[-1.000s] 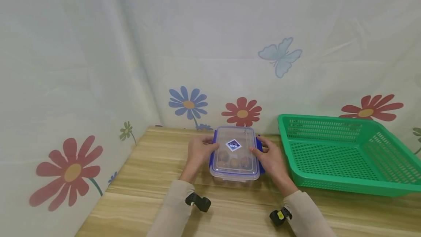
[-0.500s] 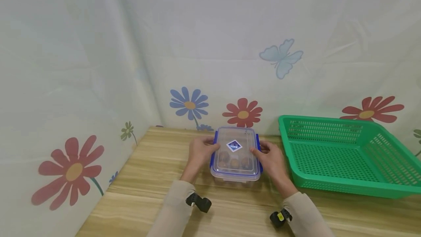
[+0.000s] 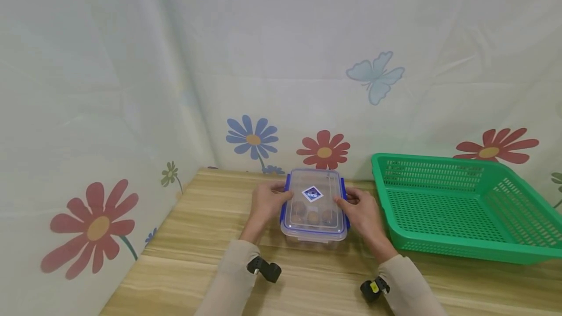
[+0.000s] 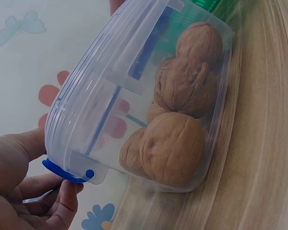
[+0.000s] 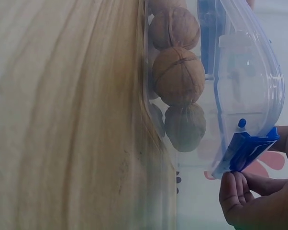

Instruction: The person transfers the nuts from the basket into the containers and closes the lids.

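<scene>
A clear plastic food container (image 3: 312, 228) with a blue-edged lid and a diamond label stands on the wooden table. Several walnuts (image 4: 172, 148) lie in its bottom. My left hand (image 3: 266, 204) holds its left side, thumb on the lid's edge and fingers curled under the blue left latch (image 4: 62, 171). On the other side my right hand (image 3: 363, 211) grips the container, thumb on the lid. Its fingertips sit at the lower end of the blue right latch (image 5: 251, 149), which tilts out from the wall in the right wrist view.
A green plastic basket (image 3: 452, 247) with perforated walls stands to the right of the container, near my right hand. Behind the table hangs a white curtain (image 3: 281, 62) printed with flowers and a butterfly. Black wrist cameras (image 3: 265, 269) sit at both sleeves.
The right latch stuck out farther a second ago and has swung in closer to the container's side. Both hands and the container otherwise keep their places.
</scene>
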Tool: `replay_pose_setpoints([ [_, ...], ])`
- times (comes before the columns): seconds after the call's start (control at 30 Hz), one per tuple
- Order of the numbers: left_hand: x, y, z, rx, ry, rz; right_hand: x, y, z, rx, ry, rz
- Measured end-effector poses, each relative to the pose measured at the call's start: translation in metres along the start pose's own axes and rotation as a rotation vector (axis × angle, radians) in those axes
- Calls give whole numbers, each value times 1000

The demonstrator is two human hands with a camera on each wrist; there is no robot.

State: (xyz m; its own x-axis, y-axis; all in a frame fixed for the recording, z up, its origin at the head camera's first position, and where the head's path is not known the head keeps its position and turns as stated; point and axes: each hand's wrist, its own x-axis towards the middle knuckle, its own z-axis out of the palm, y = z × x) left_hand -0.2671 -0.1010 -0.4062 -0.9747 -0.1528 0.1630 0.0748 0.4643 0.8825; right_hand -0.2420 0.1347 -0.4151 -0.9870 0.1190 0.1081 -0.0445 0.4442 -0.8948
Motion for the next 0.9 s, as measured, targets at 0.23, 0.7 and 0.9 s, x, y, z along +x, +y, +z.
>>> replay_pose_setpoints([
  [0.23, -1, -1, -2, -12, -2, -1, -2, 0, 4, -12, 28, -34],
  [0.7, -1, -1, 0, -7, -10, 1, -4, 1, 3, -29, 61, -58],
  [0.9, -4, -3, 0, 10, -13, 23, -5, 3, 4, -44, 37, -40],
])
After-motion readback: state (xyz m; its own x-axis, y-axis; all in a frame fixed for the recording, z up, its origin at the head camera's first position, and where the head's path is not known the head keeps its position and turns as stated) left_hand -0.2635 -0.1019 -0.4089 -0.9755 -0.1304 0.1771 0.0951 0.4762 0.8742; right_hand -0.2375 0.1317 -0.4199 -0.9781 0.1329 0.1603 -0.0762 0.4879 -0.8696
